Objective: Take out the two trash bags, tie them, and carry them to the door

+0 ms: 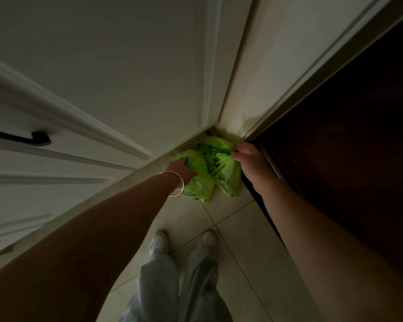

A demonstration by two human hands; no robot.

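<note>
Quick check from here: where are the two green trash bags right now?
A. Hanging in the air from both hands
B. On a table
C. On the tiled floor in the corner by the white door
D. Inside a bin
C: both green bags rest on the floor in the corner by the white door, with the left hand and right hand on them.

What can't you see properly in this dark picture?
- Head view: what is inside the two bright green plastic trash bags; opaque plastic hides it.
- Left hand fingertips sink into bag folds; grip unclear.
- Right hand fingers curl behind the bag's blue ties.
- Black door handle is cut off by the left edge.
</note>
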